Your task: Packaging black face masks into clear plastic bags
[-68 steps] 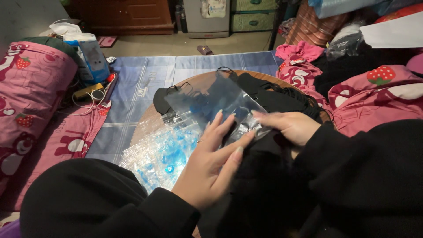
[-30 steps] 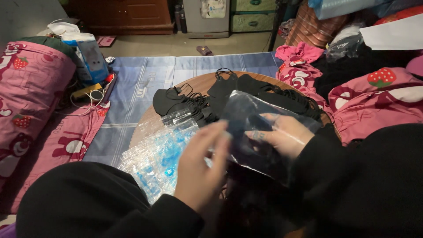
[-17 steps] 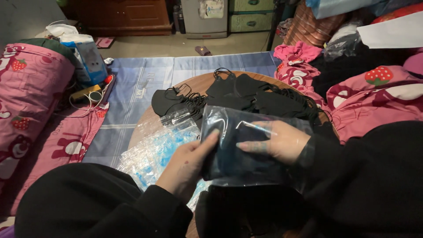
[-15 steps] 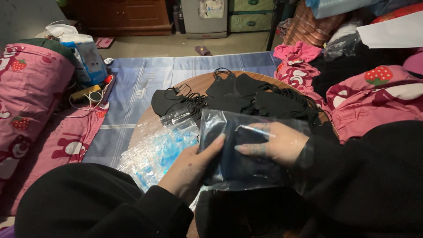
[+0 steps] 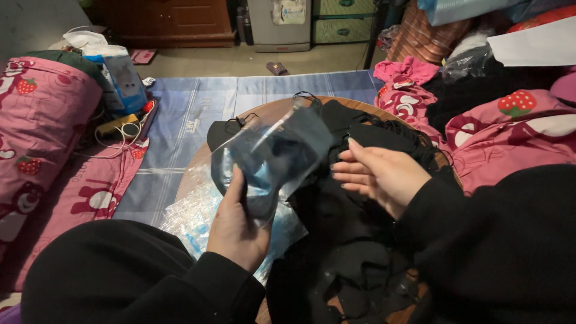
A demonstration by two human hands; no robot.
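Since half a second ago my right hand (image 5: 384,177) has let go of the clear plastic bag (image 5: 273,159), which my left hand (image 5: 239,223) now lifts alone.

Head view: my left fingers pinch the bag's lower edge, so it hangs tilted above the round wooden table (image 5: 198,171). My right hand hovers open and empty over the black masks (image 5: 354,129).

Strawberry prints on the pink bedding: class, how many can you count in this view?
3. Two on the pink bolster at left: one near its top, one lower down. One on the pink bedding at right. Folds may hide more.
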